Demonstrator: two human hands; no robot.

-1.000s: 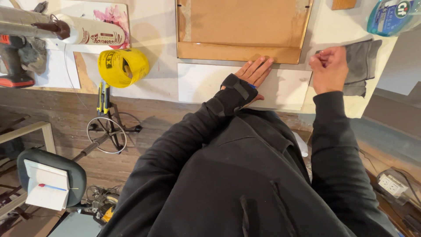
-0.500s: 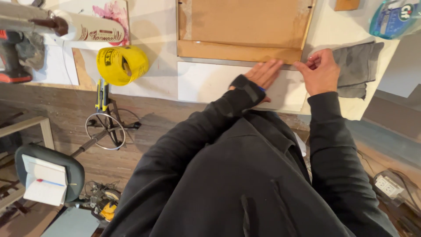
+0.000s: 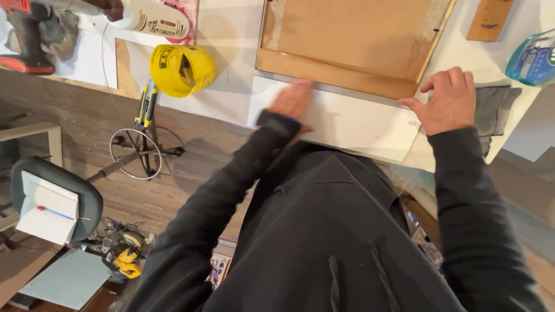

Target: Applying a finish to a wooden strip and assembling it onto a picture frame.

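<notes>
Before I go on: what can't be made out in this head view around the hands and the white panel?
- Left hand: motion-blurred, fingers indistinct.
- White panel: near edge hidden by the person's dark hood.
- Right hand: palm side hidden; contact underneath unclear.
- Wooden frame: top cut off by the picture edge.
- Grey cloth: partly covered by the right hand.

White board point(image 3: 352, 124): matt, smooth. Above it, framed panel point(image 3: 352, 40): rough brown fibreboard, wood rim. Right of it, grey cloth point(image 3: 491, 110): soft, matt. Yellow tub point(image 3: 182, 69): glossy plastic.

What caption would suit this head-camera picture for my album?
Left hand pressing flat on a white board, right hand at its far corner, beside a brown panel.
</notes>
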